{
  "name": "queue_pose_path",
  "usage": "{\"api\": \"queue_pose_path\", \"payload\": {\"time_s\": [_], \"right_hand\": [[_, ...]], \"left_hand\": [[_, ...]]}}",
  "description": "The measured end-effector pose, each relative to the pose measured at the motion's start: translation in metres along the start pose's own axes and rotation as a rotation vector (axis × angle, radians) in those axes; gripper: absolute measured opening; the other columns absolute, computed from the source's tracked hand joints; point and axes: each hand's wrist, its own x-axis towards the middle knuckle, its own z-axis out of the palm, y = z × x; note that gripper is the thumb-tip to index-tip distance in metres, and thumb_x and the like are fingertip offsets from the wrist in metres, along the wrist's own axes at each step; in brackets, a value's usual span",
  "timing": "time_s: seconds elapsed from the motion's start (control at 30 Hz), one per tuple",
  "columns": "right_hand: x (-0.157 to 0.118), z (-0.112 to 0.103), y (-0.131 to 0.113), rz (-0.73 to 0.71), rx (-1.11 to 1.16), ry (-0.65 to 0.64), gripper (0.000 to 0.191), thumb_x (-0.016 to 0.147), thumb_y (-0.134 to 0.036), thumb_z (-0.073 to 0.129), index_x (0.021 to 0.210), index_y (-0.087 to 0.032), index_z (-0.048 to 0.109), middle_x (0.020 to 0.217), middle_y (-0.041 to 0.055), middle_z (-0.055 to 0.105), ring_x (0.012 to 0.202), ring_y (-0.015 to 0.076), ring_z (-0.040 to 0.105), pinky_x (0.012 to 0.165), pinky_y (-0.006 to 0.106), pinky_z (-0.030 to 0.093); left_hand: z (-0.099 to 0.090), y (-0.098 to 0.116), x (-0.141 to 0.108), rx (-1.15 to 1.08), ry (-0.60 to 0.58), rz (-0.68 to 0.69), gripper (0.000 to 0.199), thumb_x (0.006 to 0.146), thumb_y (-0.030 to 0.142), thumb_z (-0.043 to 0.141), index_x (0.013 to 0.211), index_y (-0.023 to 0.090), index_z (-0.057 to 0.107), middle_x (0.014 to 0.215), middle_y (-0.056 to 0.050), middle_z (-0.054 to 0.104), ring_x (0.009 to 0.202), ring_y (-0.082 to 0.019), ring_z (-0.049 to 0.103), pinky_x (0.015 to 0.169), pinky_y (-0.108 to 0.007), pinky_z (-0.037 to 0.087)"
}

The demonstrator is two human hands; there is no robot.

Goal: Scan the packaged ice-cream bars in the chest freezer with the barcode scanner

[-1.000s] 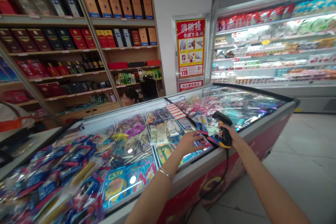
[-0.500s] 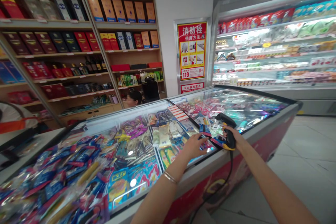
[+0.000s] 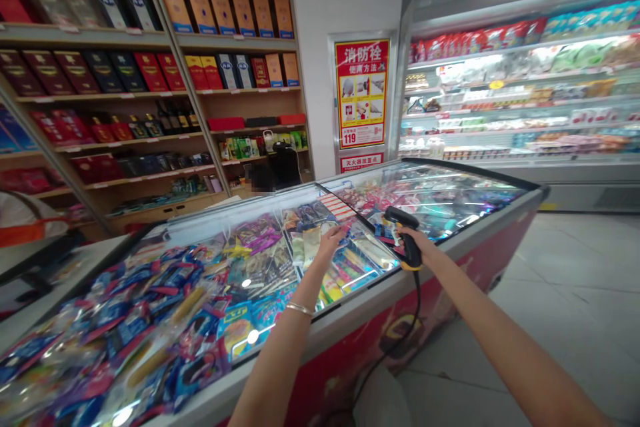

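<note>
My right hand [image 3: 414, 245] is wrapped around the grip of a black and yellow barcode scanner [image 3: 401, 217], held over the near edge of the chest freezer's glass. A cable hangs from the handle. Beneath and beside the scanner lie small blue and pink wrapped packs [image 3: 384, 232]. My left hand [image 3: 330, 240], with a bracelet on its wrist, reaches over the glass, fingers drawn together. A reddish bit shows at its fingertips, too small to name. A large heap of blue and red ice pop packs [image 3: 150, 307] covers the left part of the freezer.
The chest freezer [image 3: 345, 330] runs across in front of me, with frozen packs under its glass. Shelves of boxed bottles [image 3: 220, 10] and a fire notice [image 3: 363, 93] stand behind. Beyond it are a person's dark hair and, at right, a lit chiller [image 3: 515, 107].
My left hand has moved away from the scanner, left and farther over the glass. The right hand still grips the scanner. The view has shifted slightly.
</note>
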Motion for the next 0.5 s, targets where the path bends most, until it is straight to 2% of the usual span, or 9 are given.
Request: {"api": "queue_pose_path", "payload": {"time_s": [0.03, 0.1, 0.2, 0.37, 0.5], "right_hand": [[-0.002, 0.010, 0.002, 0.005, -0.014, -0.029, 0.011, 0.071, -0.017, 0.067, 0.066, -0.014, 0.058, 0.054, 0.0005, 0.057, 0.040, 0.0073, 0.048, 0.036, 0.017, 0.044], [-0.005, 0.029, 0.008, -0.023, -0.010, -0.087, 0.012, 0.070, -0.017, 0.068, 0.065, -0.014, 0.058, 0.055, 0.0013, 0.058, 0.041, 0.0068, 0.048, 0.037, 0.016, 0.043], [-0.002, 0.056, 0.022, -0.028, 0.013, -0.138, 0.011, 0.067, -0.018, 0.070, 0.066, -0.013, 0.060, 0.055, 0.0008, 0.058, 0.042, 0.0071, 0.050, 0.038, 0.016, 0.043], [0.018, 0.103, 0.048, 0.026, -0.035, -0.209, 0.011, 0.067, -0.018, 0.069, 0.068, -0.013, 0.060, 0.055, 0.0006, 0.059, 0.041, 0.0076, 0.051, 0.039, 0.017, 0.043], [0.042, 0.147, 0.065, 0.102, -0.142, -0.295, 0.007, 0.073, -0.016, 0.063, 0.068, -0.011, 0.061, 0.057, 0.0028, 0.063, 0.042, 0.0070, 0.051, 0.041, 0.017, 0.044]], "left_hand": [[-0.012, 0.006, 0.002, -0.221, 0.036, -0.106, 0.019, 0.070, 0.027, 0.066, 0.085, 0.016, 0.063, 0.089, -0.008, 0.063, 0.087, -0.020, 0.062, 0.087, -0.041, 0.051], [-0.036, 0.016, 0.004, -0.530, 0.132, -0.206, 0.015, 0.071, 0.026, 0.065, 0.079, 0.015, 0.059, 0.080, -0.007, 0.063, 0.080, -0.019, 0.064, 0.083, -0.038, 0.054], [-0.065, 0.021, 0.008, -0.697, 0.231, -0.154, 0.012, 0.073, 0.022, 0.062, 0.082, 0.016, 0.057, 0.077, -0.005, 0.064, 0.077, -0.017, 0.065, 0.081, -0.036, 0.055], [-0.087, 0.008, 0.016, -0.700, 0.355, 0.002, 0.023, 0.077, 0.027, 0.057, 0.098, 0.020, 0.059, 0.086, -0.004, 0.065, 0.083, -0.017, 0.065, 0.087, -0.038, 0.052], [-0.094, -0.007, 0.022, -0.447, 0.414, 0.138, 0.035, 0.073, 0.032, 0.062, 0.108, 0.024, 0.060, 0.111, -0.005, 0.063, 0.100, -0.018, 0.061, 0.091, -0.037, 0.049]]}}
